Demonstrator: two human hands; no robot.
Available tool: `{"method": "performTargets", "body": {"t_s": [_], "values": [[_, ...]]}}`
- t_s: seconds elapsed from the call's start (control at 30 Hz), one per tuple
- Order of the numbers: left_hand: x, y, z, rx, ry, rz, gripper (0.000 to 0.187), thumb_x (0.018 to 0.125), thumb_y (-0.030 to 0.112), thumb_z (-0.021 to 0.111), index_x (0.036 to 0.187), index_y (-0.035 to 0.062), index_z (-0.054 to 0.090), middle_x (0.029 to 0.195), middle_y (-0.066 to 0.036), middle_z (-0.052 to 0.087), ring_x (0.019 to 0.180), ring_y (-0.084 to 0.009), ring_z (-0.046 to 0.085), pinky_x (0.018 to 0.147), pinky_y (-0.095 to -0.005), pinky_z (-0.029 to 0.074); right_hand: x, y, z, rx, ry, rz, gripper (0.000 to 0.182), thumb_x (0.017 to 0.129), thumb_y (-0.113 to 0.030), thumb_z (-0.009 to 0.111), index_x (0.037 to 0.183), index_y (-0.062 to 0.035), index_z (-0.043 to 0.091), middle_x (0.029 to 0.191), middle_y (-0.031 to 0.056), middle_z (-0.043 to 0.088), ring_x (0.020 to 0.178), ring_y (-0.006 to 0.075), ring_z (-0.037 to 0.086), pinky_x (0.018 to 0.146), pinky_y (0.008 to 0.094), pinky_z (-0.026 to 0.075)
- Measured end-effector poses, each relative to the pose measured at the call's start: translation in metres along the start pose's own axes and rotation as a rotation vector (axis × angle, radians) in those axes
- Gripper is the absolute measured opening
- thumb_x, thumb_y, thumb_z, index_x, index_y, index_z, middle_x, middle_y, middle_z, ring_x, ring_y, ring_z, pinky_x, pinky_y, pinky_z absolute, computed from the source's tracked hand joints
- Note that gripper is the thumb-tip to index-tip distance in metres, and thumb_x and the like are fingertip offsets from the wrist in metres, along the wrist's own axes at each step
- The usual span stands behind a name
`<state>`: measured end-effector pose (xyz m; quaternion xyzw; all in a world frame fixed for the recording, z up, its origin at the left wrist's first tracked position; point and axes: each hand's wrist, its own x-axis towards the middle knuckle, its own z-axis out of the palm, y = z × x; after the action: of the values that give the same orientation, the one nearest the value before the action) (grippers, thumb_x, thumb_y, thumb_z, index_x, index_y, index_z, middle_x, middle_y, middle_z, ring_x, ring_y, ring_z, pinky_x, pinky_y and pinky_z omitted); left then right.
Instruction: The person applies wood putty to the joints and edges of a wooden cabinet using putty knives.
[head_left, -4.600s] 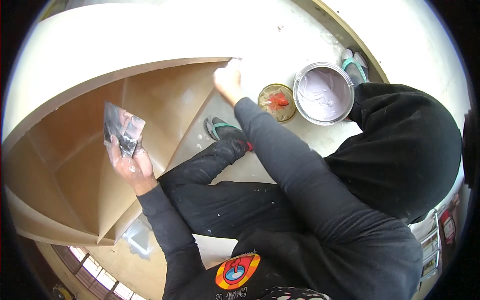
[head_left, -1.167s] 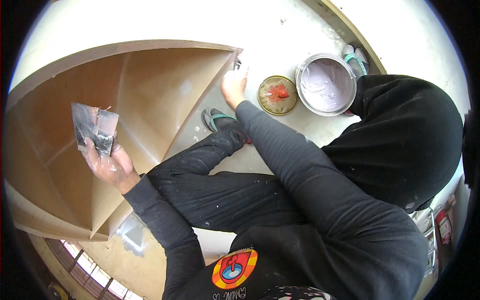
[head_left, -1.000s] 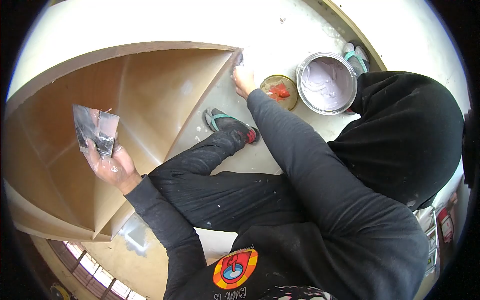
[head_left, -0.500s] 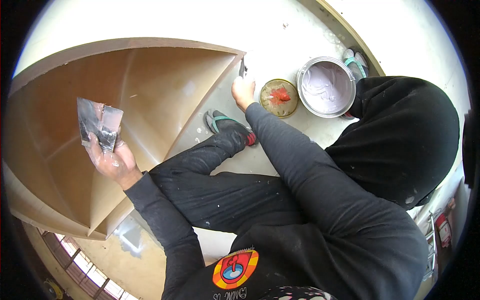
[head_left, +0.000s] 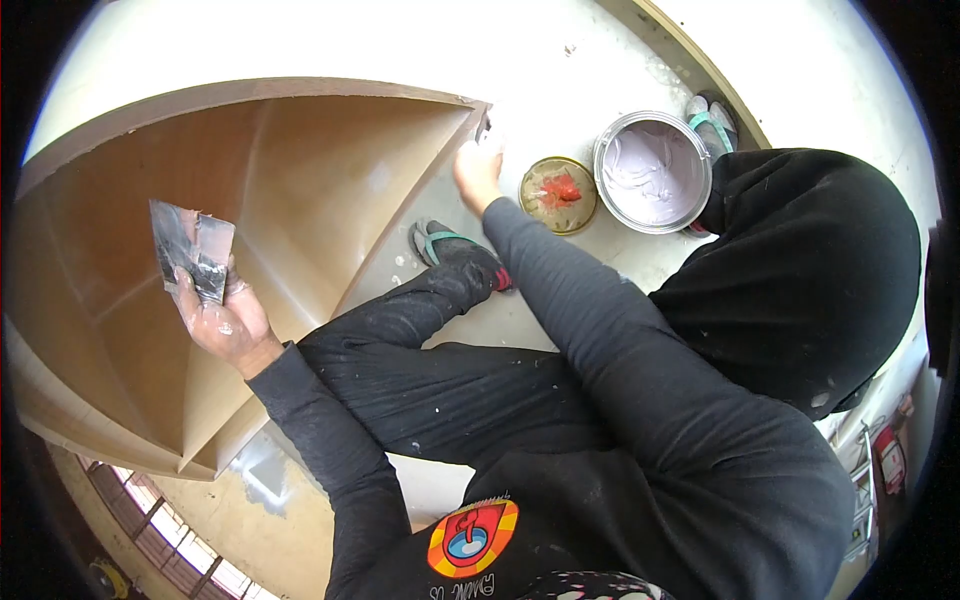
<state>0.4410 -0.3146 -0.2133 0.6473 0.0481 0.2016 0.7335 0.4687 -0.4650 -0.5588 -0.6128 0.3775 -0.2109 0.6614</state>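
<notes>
My left hand (head_left: 228, 322) is closed on a flat metal plate (head_left: 192, 248) smeared with pinkish and dark filler, held in front of the open wooden cabinet (head_left: 310, 180). Near the cabinet's upper right corner, my right hand (head_left: 478, 170) is closed round a small dark blade (head_left: 484, 130), a putty knife by its look, mostly hidden by the fingers. The blade is at or beside the cabinet edge; contact cannot be made out. Right of that hand lies a round tin lid (head_left: 558, 195) with orange-red filler on it, next to an open can (head_left: 652, 172) of pale lilac paste.
My sandalled feet (head_left: 450, 245) (head_left: 712, 125) rest on the pale floor (head_left: 520, 50). A wooden strip (head_left: 700, 65) runs along the upper right. A metal frame (head_left: 866, 490) and a red item (head_left: 889, 455) stand at the lower right.
My right hand has moved slightly left along the cabinet corner, and less of the blade shows. My left hand and the plate have shifted a little left.
</notes>
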Motion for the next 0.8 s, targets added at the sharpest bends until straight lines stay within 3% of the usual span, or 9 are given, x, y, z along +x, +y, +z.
{"method": "performTargets", "body": {"t_s": [0.03, 0.1, 0.13, 0.23, 0.3, 0.33, 0.4, 0.6, 0.8], "values": [[0.003, 0.000, -0.011, -0.064, -0.041, -0.037, 0.034, 0.100, 0.013, 0.055, 0.129, -0.0053, 0.055, 0.128, -0.015, 0.064, 0.112, -0.0251, 0.064, 0.090, -0.0373, 0.056, 0.009, 0.029, 0.005, 0.001, 0.001, 0.002, 0.044, 0.082, 0.001, 0.050, 0.126, 0.0006, 0.050, 0.110, 0.0198, 0.056, 0.103, 0.0312, 0.057, 0.096, 0.0448, 0.045], [0.001, -0.003, -0.013, -0.123, -0.085, -0.073, 0.033, 0.101, 0.012, 0.055, 0.128, -0.0061, 0.055, 0.127, -0.015, 0.065, 0.112, -0.0249, 0.065, 0.089, -0.0364, 0.056, 0.024, 0.065, 0.006, 0.801, -0.299, 0.839, 0.029, 0.083, -0.002, 0.052, 0.112, -0.0040, 0.054, 0.090, 0.0109, 0.058, 0.081, 0.0195, 0.059, 0.080, 0.0376, 0.050], [0.000, -0.002, -0.011, -0.132, -0.098, -0.081, 0.033, 0.101, 0.012, 0.054, 0.128, -0.0065, 0.055, 0.127, -0.015, 0.065, 0.111, -0.0246, 0.065, 0.089, -0.0358, 0.056, 0.021, 0.066, 0.009, 0.801, -0.298, 0.839, 0.029, 0.083, -0.002, 0.052, 0.112, -0.0040, 0.054, 0.090, 0.0109, 0.058, 0.081, 0.0195, 0.059, 0.080, 0.0376, 0.050], [0.004, -0.004, -0.019, -0.115, -0.029, -0.068, 0.036, 0.100, 0.013, 0.055, 0.131, -0.0060, 0.052, 0.126, -0.015, 0.064, 0.110, -0.0239, 0.065, 0.086, -0.0347, 0.057, 0.012, 0.007, 0.005, 0.515, -0.277, 0.637, 0.013, 0.085, -0.005, 0.052, 0.097, -0.0083, 0.053, 0.080, 0.0039, 0.054, 0.069, 0.0103, 0.053, 0.070, 0.0319, 0.048], [0.004, -0.006, -0.019, -0.089, 0.048, -0.048, 0.040, 0.100, 0.015, 0.057, 0.133, -0.0051, 0.050, 0.126, -0.015, 0.063, 0.109, -0.0235, 0.064, 0.084, -0.0344, 0.058, 0.006, -0.024, -0.001, 0.531, -0.300, 0.526, 0.052, 0.080, 0.007, 0.042, 0.131, 0.0027, 0.050, 0.114, 0.0169, 0.061, 0.106, 0.0244, 0.059, 0.094, 0.0339, 0.047], [0.002, -0.004, -0.013, -0.087, 0.036, -0.044, 0.040, 0.100, 0.015, 0.057, 0.133, -0.0051, 0.050, 0.127, -0.015, 0.063, 0.109, -0.0233, 0.064, 0.084, -0.0344, 0.057, 0.001, -0.041, -0.009, 0.527, -0.300, 0.525, 0.052, 0.080, 0.007, 0.042, 0.131, 0.0027, 0.050, 0.114, 0.0169, 0.061, 0.106, 0.0244, 0.059, 0.094, 0.0339, 0.047], [0.001, -0.003, -0.011, -0.089, 0.028, -0.039, 0.040, 0.100, 0.015, 0.057, 0.133, -0.0050, 0.050, 0.127, -0.015, 0.063, 0.108, -0.0232, 0.064, 0.085, -0.0345, 0.057, -0.009, -0.071, -0.024, 0.193, -0.236, 0.005, 0.049, 0.079, 0.008, 0.041, 0.126, 0.0026, 0.053, 0.117, 0.0198, 0.061, 0.110, 0.0296, 0.060, 0.098, 0.0382, 0.046], [0.002, -0.004, -0.016, -0.113, -0.008, -0.055, 0.039, 0.099, 0.014, 0.058, 0.133, -0.0039, 0.051, 0.128, -0.015, 0.062, 0.109, -0.0236, 0.064, 0.085, -0.0356, 0.057, -0.003, -0.027, -0.018, 0.071, -0.239, 0.171, 0.047, 0.076, 0.004, 0.046, 0.122, 0.0054, 0.052, 0.118, 0.0262, 0.056, 0.115, 0.0414, 0.053, 0.102, 0.0489, 0.040], [0.002, -0.003, -0.017, -0.118, -0.050, -0.056, 0.038, 0.098, 0.013, 0.058, 0.132, -0.0039, 0.052, 0.126, -0.015, 0.063, 0.108, -0.0247, 0.065, 0.086, -0.0366, 0.058, -0.009, -0.056, 0.003, -0.089, -0.217, -0.031, 0.052, 0.075, 0.003, 0.046, 0.127, 0.0083, 0.042, 0.121, 0.0299, 0.045, 0.114, 0.0459, 0.045, 0.103, 0.0524, 0.034]]}}
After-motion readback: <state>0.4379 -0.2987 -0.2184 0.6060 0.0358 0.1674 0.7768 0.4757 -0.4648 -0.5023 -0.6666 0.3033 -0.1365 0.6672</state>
